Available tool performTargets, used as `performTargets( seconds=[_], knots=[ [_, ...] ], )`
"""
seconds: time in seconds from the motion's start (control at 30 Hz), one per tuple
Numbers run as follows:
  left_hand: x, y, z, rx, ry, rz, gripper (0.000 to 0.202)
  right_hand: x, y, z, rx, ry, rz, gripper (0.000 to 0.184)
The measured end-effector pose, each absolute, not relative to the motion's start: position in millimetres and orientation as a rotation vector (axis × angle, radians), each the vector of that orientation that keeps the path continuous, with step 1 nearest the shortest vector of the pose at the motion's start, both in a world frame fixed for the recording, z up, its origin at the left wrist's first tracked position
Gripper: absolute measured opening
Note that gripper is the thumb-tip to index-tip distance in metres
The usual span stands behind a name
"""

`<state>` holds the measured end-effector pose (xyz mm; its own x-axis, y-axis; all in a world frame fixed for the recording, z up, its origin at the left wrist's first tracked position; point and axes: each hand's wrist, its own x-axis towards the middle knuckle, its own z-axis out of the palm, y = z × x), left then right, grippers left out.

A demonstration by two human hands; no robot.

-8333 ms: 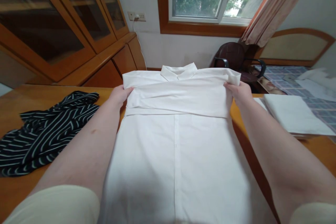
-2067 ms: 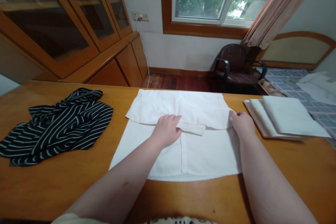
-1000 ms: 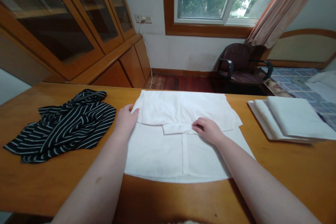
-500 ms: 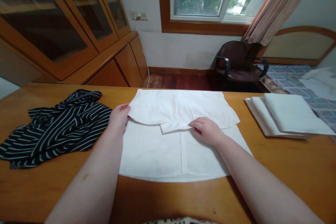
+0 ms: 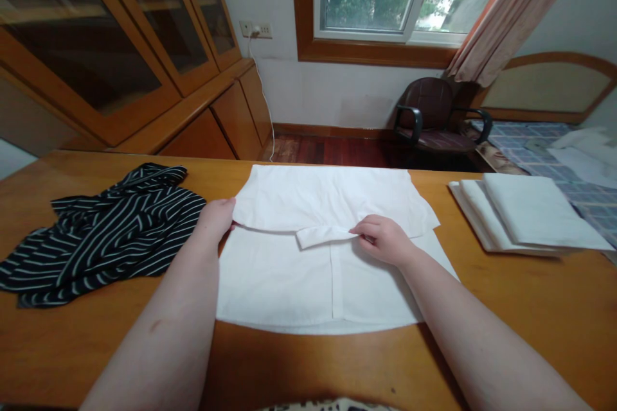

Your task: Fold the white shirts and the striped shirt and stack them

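A white shirt (image 5: 284,286) lies on the wooden table in front of me, its upper part folded over toward me so that the collar (image 5: 322,236) rests across the middle. The button strip runs down below the collar to the curved hem. My left hand (image 5: 219,217) is closed on the left edge of the folded-over part, its fingertips mostly hidden. With fingers and thumb pinched together, my right hand (image 5: 380,239) holds the right end of the collar.
To the left lies a crumpled black-and-white striped garment (image 5: 120,231). A stack of folded white cloths (image 5: 535,212) is on the right. Beyond the wooden table (image 5: 270,366) stand a brown armchair (image 5: 427,109), a glass-door cabinet (image 5: 139,103) and a bed (image 5: 544,148).
My left hand has shifted slightly left and down at the cloth's edge. My right hand has moved a little right with the collar, whose left end now tilts lower.
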<state>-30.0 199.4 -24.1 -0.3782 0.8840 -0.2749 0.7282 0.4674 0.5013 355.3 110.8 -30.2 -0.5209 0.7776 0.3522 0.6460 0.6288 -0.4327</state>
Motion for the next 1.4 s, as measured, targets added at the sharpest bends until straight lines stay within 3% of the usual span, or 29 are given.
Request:
performTargets(
  seconds=[0.27,0.4,0.5,0.6,0.7,0.87,1.07,1.23,1.3,1.4],
  knots=[
    [-30,201,-22,1.621,2.354,-0.087,0.048,356,113,-25,-1.061,-2.393,0.504,0.015],
    [-17,189,-16,1.824,2.488,0.105,0.049,357,113,-22,-1.053,-2.34,0.485,0.017],
    [2,183,-16,2.225,2.288,0.361,0.051,358,114,-26,-1.146,-2.206,0.325,0.022],
    [18,181,-26,2.439,1.932,0.176,0.056,359,118,-35,-1.316,-2.108,0.25,0.034],
    [21,184,-37,2.39,1.813,-0.062,0.06,364,124,-44,-1.544,-2.108,0.363,0.047],
    [13,189,-43,2.269,1.899,-0.047,0.061,387,135,-55,-1.871,-1.981,0.538,0.056],
    [3,194,-47,2.017,2.154,0.0,0.074,416,141,-55,-2.243,-2.029,0.362,0.064],
    [-6,192,-44,1.762,2.424,-0.04,0.08,416,131,-48,-2.653,-1.591,0.116,0.085],
    [2,193,-33,1.752,2.514,-0.011,0.082,408,131,-41,-2.642,-1.531,0.034,0.085],
    [38,199,-9,1.989,2.382,0.171,0.077,383,146,-29,-2.296,-1.815,0.137,0.076]
  ],
)
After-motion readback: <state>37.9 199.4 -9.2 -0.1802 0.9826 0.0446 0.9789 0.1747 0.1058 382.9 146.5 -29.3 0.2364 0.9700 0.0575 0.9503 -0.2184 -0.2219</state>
